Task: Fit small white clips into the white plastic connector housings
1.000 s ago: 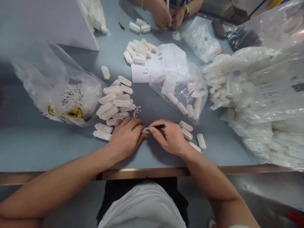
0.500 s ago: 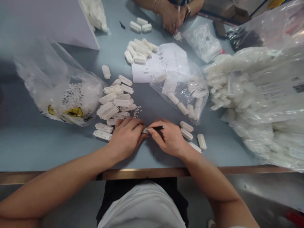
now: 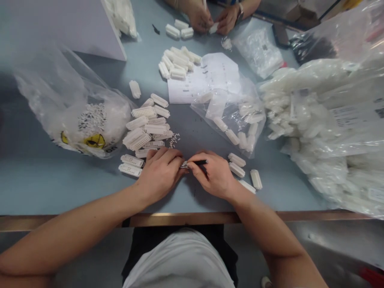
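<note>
My left hand [image 3: 162, 170] is closed on a white connector piece [image 3: 184, 165], mostly covered by its fingers near the front of the table. Just to the right, my right hand [image 3: 211, 174] pinches a black pen-like tool [image 3: 198, 162], its tip at the connector piece. A pile of white perforated connectors [image 3: 144, 128] lies behind and left of my left hand, with tiny white pins [image 3: 174, 140] scattered beside it. Several white housings [image 3: 237, 169] rest right of my right hand.
A clear bag of small parts [image 3: 93, 120] stands at left, large plastic bags [image 3: 339, 120] at right. Behind the hands are a paper sheet [image 3: 180, 91], a smaller bag [image 3: 234, 116] and more housings [image 3: 178, 62]. Across the table, a co-worker's hands [image 3: 226, 19] hold a white piece.
My hands have barely moved and keep their holds. The co-worker's hands have moved apart, and a white piece now shows between them. The whole view has shifted slightly.
</note>
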### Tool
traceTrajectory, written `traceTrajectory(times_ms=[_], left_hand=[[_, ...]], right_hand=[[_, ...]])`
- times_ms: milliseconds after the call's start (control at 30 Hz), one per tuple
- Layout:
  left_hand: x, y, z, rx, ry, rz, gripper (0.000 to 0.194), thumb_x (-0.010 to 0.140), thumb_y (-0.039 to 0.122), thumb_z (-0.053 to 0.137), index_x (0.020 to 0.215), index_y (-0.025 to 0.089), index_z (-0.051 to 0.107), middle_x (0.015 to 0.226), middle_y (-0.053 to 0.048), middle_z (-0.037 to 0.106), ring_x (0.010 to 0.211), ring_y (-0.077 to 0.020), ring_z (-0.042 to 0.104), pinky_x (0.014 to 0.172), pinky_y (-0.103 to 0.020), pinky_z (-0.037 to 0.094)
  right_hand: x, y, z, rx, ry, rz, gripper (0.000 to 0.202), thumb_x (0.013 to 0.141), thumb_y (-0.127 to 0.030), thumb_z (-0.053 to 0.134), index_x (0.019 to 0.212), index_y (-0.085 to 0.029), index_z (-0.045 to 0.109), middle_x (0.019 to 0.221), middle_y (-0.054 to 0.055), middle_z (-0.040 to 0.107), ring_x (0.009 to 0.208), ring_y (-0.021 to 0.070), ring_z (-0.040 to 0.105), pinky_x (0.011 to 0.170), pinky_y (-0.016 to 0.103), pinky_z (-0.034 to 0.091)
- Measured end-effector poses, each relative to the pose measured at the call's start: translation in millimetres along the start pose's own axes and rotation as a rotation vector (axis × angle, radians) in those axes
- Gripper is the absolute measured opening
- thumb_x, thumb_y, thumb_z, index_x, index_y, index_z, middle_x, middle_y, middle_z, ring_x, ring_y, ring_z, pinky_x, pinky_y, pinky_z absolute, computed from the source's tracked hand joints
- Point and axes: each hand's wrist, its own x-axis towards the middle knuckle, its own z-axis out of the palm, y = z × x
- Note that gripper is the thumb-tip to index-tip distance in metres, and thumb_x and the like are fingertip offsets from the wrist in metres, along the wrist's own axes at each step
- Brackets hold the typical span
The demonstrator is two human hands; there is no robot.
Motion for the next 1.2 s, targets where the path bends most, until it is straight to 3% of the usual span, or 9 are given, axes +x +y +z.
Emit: traceTrajectory(times_ms=[200, 400, 900, 1200], left_hand=[[-0.1, 0.0, -0.6, -0.001, 0.012, 0.013, 0.022, 0.098, 0.035, 0.057, 0.092, 0.016, 0.068, 0.101, -0.008, 0.071, 0.093, -0.0278, 0.06, 0.076, -0.044, 0.039], [-0.1, -0.2, 0.7, 0.005, 0.017, 0.009, 0.024, 0.096, 0.039, 0.061, 0.093, 0.017, 0.068, 0.102, -0.007, 0.072, 0.094, -0.028, 0.06, 0.076, -0.043, 0.039], [-0.3, 0.0, 0.2, -0.004, -0.007, 0.0, 0.019, 0.097, 0.034, 0.059, 0.092, 0.017, 0.068, 0.102, -0.008, 0.071, 0.095, -0.0283, 0.06, 0.078, -0.044, 0.04], [0.0, 0.0, -0.6, -0.003, -0.008, 0.004, 0.016, 0.095, 0.03, 0.06, 0.092, 0.016, 0.068, 0.101, -0.007, 0.071, 0.094, -0.0282, 0.059, 0.077, -0.045, 0.04]], right_hand=[[-1.6, 3.0, 4.4, -0.023, -0.003, -0.049, 0.018, 0.101, -0.029, 0.05, 0.095, -0.021, 0.065, 0.088, 0.006, 0.076, 0.088, 0.0213, 0.07, 0.081, 0.034, 0.054], [-0.1, 4.5, -2.3, 0.074, -0.001, 0.022, 0.017, 0.101, -0.026, 0.051, 0.096, -0.021, 0.066, 0.088, 0.004, 0.075, 0.084, 0.0173, 0.071, 0.079, 0.029, 0.053], [0.4, 1.7, 0.1, 0.043, 0.008, 0.003, 0.017, 0.101, -0.027, 0.052, 0.096, -0.021, 0.067, 0.09, 0.005, 0.075, 0.088, 0.0186, 0.07, 0.081, 0.029, 0.054], [-0.3, 1.2, 5.6, -0.021, -0.055, -0.006, 0.022, 0.102, -0.031, 0.047, 0.097, -0.021, 0.066, 0.089, 0.007, 0.075, 0.098, 0.0232, 0.067, 0.084, 0.036, 0.055]])
